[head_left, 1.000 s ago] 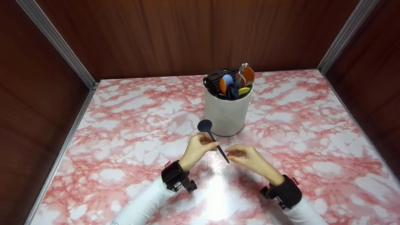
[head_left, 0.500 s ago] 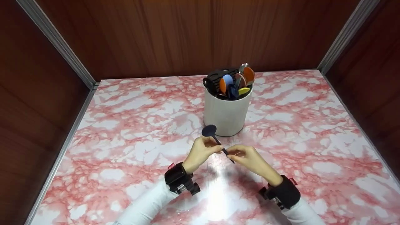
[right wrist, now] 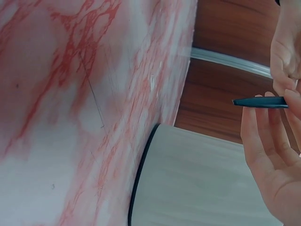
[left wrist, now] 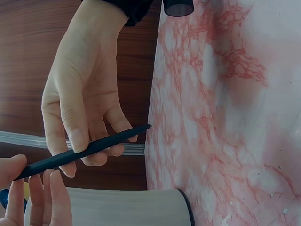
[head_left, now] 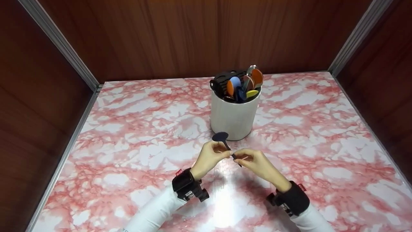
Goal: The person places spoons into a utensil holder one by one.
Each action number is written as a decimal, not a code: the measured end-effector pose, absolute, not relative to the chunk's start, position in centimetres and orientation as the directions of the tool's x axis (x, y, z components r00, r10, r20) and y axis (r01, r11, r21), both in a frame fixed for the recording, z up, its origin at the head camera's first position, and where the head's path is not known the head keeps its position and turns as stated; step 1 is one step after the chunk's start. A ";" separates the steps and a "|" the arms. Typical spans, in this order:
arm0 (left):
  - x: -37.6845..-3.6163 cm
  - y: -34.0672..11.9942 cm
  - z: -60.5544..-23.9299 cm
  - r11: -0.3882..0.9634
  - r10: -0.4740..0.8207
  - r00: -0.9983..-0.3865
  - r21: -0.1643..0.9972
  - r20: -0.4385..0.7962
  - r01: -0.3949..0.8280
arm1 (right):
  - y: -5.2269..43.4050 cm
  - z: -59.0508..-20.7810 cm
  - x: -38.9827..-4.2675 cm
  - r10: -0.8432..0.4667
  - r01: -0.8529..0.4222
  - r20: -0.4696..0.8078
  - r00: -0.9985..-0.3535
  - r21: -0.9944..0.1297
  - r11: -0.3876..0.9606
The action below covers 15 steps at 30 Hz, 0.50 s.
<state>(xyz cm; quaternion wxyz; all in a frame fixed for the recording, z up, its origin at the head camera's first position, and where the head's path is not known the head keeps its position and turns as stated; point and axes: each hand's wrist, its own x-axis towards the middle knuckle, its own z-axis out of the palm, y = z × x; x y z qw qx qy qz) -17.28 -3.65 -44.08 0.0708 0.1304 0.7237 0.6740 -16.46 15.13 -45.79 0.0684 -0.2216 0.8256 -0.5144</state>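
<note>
A dark navy spoon [head_left: 220,136] with a round head and a thin tapering handle is held up in front of the white container. My left hand [head_left: 207,160] pinches the handle below the head, between thumb and fingers. Lower on the same handle, my right hand [head_left: 257,162] pinches it with thumb and fingertips. In the left wrist view the handle [left wrist: 113,140] slants past the right thumb, its narrow tip pointing towards the table. The right wrist view shows that bare tip [right wrist: 244,101] sticking out beyond the right fingers; the spoon's head is hidden in both wrist views.
Just beyond the hands stands a white cylindrical container [head_left: 234,120]. Several utensils fill it, among them a black slotted one [head_left: 225,78] and orange, blue and yellow rounded heads. The red-and-white marbled table [head_left: 145,129] is enclosed by brown wood-grain panels [head_left: 180,38].
My left hand has moved right and slightly nearer, bringing the spoon along, and its head has tilted flatter. My right hand, beside the handle's tip earlier, now pinches the handle close to the left fingers.
</note>
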 end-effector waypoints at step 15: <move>-17.1 -5.6 -44.7 0.049 0.327 -0.944 0.997 0.042 0.062 | 15.7 -44.8 -16.8 -0.330 -0.291 0.173 -0.928 -0.889 0.353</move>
